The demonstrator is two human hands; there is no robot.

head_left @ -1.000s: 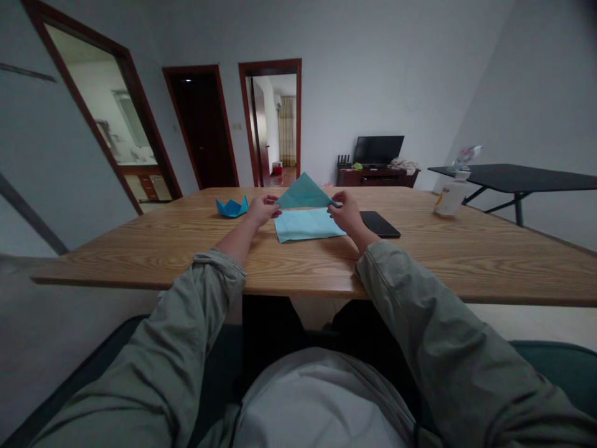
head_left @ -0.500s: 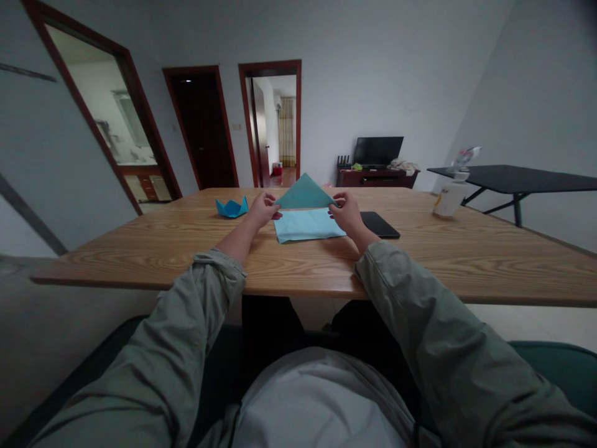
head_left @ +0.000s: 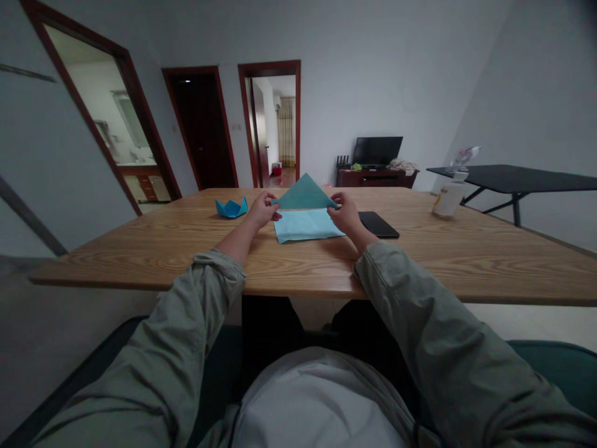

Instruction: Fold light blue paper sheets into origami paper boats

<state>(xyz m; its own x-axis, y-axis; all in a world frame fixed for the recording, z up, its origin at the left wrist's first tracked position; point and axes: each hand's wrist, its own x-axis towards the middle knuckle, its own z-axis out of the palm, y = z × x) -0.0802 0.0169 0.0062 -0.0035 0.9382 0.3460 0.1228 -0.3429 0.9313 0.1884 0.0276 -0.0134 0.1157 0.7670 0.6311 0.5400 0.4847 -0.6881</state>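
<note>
Dim room, oak-grained wooden tabletop [head_left: 140, 261]. Near its far edge, a pale-blue paper sheet [head_left: 303, 225] with a teal triangular flap [head_left: 305, 193] along the far side: triangle formed, pale lower band lying flat, no further fold visible. Left-hand grip [head_left: 262, 210] and right-hand grip [head_left: 346, 213] closed in light pinches on the triangle's two base corners. Just left, a small folded blue paper boat [head_left: 230, 209]; just right, a flat black tablet [head_left: 380, 224]; farther right, a white cylindrical container [head_left: 448, 203].

From here I see a teal paper triangle [head_left: 304, 194] over pale blue paper [head_left: 305, 226], a bright blue origami boat [head_left: 230, 209], and the table [head_left: 140, 261] in honey-brown streaked wood grain
</note>
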